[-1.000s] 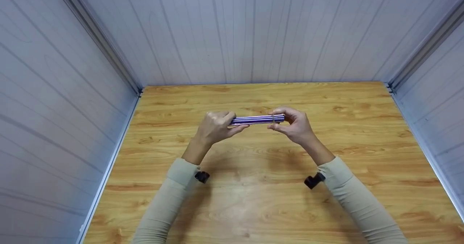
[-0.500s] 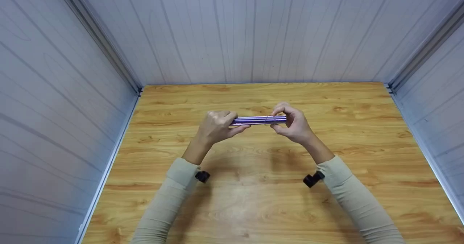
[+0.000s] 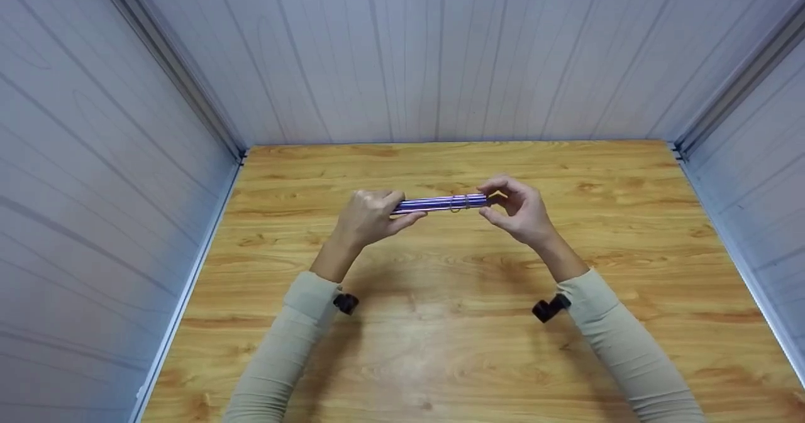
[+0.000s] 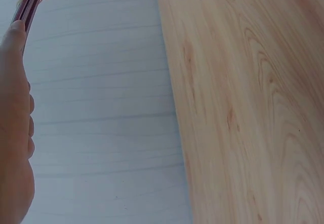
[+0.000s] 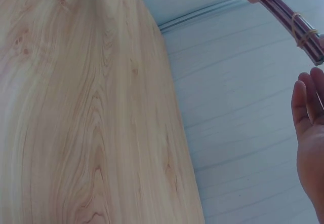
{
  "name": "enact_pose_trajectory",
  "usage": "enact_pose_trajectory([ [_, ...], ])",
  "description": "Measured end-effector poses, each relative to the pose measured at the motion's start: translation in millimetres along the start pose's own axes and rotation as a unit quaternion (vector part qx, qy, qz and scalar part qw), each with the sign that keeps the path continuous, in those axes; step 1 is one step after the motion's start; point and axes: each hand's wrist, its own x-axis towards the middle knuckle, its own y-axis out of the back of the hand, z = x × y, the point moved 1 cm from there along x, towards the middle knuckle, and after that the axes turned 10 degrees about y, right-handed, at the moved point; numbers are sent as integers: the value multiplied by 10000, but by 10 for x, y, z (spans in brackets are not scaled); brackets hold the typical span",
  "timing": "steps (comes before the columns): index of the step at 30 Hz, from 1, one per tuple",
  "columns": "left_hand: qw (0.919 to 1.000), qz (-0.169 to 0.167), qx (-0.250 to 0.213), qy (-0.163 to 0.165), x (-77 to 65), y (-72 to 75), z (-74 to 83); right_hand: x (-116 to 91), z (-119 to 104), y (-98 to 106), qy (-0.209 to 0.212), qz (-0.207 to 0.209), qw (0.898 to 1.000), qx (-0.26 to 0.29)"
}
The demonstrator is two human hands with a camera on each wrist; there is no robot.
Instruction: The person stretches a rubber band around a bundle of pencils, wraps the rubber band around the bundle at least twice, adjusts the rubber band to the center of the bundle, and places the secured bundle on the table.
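My left hand (image 3: 371,215) grips a narrow bundle of slim purple rods (image 3: 434,204) with pale shiny stripes, held level above the table. In the left wrist view the left thumb lies along the bundle (image 4: 30,11). A thin yellowish rubber band (image 3: 455,203) is looped round the rods near their right end, with a small loop hanging below. Its two turns stand apart in the right wrist view, where the band (image 5: 299,30) crosses the bundle. My right hand (image 3: 519,212) is at that free end, thumb and fingers loosely curved, fingertips right at the tips of the rods.
A wood-grain table (image 3: 415,347) lies under both hands. Pale panelled walls rise at the back (image 3: 402,58), the left (image 3: 94,190) and the right. A small black camera mount (image 3: 346,303) sits at each sleeve cuff.
The rubber band now sits further in from the bundle's right end, with a loop showing. My right hand has drawn back to the right, off the band. The bundle has tilted slightly and shifted left.
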Motion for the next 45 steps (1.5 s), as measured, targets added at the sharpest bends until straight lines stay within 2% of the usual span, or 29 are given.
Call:
enact_pose_trajectory([
  [4,10000,-20,94,-11,9,-5,53,7,1,-2,107,-36,9999,81],
  [9,9999,-29,86,69,18,-16,95,1,3,6,-43,-12,10000,83],
  [14,9997,-96,-13,213,27,-30,113,6,-8,27,-221,31,9997,-88],
  [22,9986,-274,-127,444,49,-62,141,8,-27,61,-237,4,9989,-415],
  [30,9992,-279,-60,271,62,-89,175,-6,-36,28,-422,-206,9970,-617],
  [36,9991,-272,-95,322,74,-65,199,19,-48,-18,-397,-227,9968,-649],
  [42,9985,-488,-180,154,111,-98,265,34,-23,-124,-442,-733,9957,-365],
  [45,9979,-558,-238,214,106,-108,273,38,-9,-153,-463,-787,9952,-349],
])
